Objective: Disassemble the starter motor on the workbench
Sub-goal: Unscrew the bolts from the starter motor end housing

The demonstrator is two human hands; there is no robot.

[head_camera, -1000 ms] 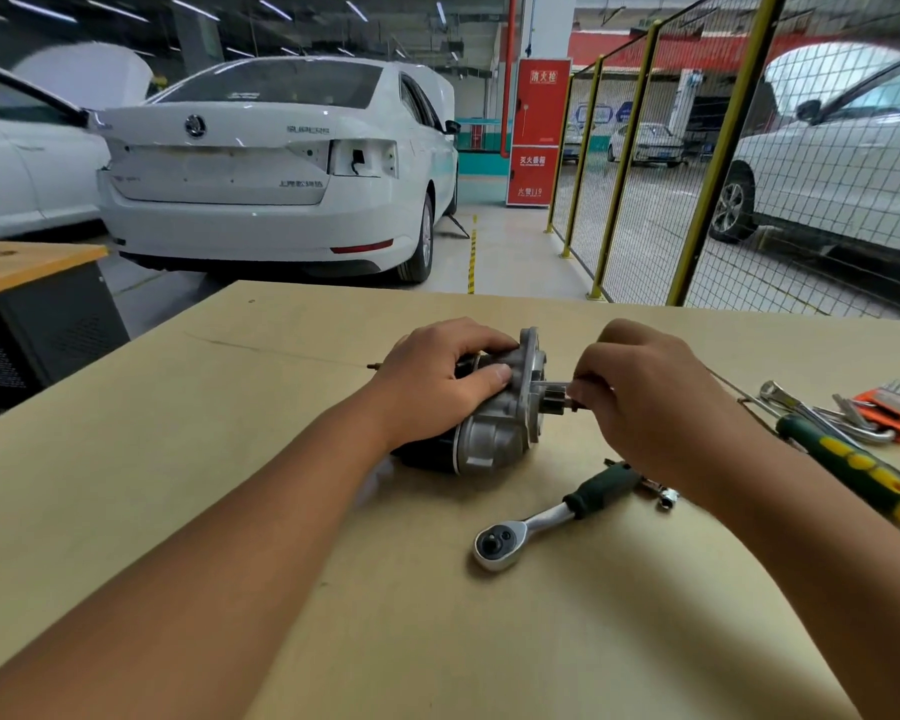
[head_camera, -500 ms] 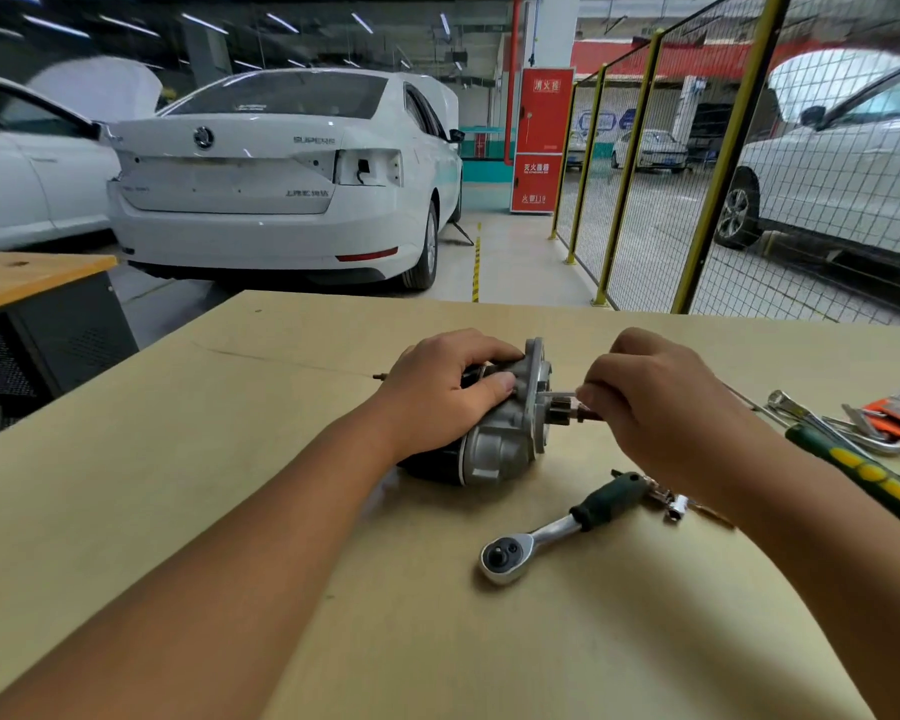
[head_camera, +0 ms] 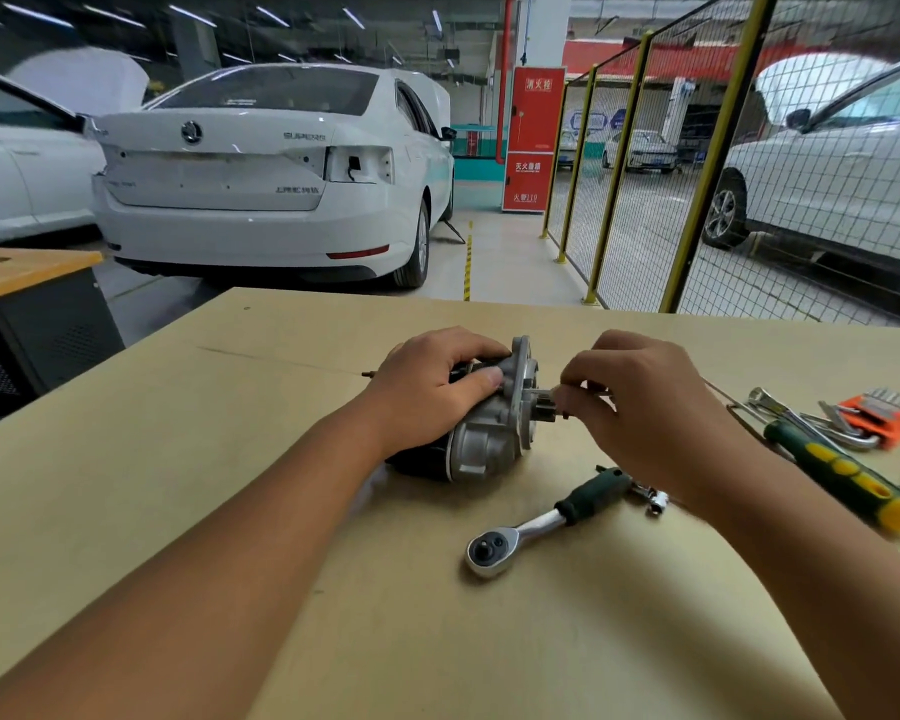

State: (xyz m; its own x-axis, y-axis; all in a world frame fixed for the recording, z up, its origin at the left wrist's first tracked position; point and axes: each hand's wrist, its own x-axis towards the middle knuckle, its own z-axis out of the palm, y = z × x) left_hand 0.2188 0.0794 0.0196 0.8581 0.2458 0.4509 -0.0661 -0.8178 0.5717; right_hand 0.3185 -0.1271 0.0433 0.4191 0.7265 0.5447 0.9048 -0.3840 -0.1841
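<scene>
Closest in, on the bare tan workbench: a shiny ratchet with a dark green grip, lying flat, round head toward the near edge. Just past the grip end, a small silver socket piece, half hidden under the right wrist.

Next, in the middle of the bench: the starter motor, lying on its side. Black round body to the left, grey metal nose and flat flange to the right. Resting right on the wood, a little behind the ratchet.

Left hand curled over the top of the motor – thumb pressed on the grey housing, fingers wrapped around the far side. Holding tight.

Right hand at the motor's right end, fingertips bunched together, pinching a thin dark shaft sticking out of the flange. Hard to tell just what the fingertips have hold of – too small and partly covered.

Off to the right, well apart from the motor: a screwdriver with a green and yellow handle, some bent silver wrenches beside it, and an orange holder of hex keys. All a bit blurry.

Past the far edge of the bench: a white car seen from the back, with one tail light missing. To the right, a red cabinet, then a yellow wire fence with another white car behind it.
</scene>
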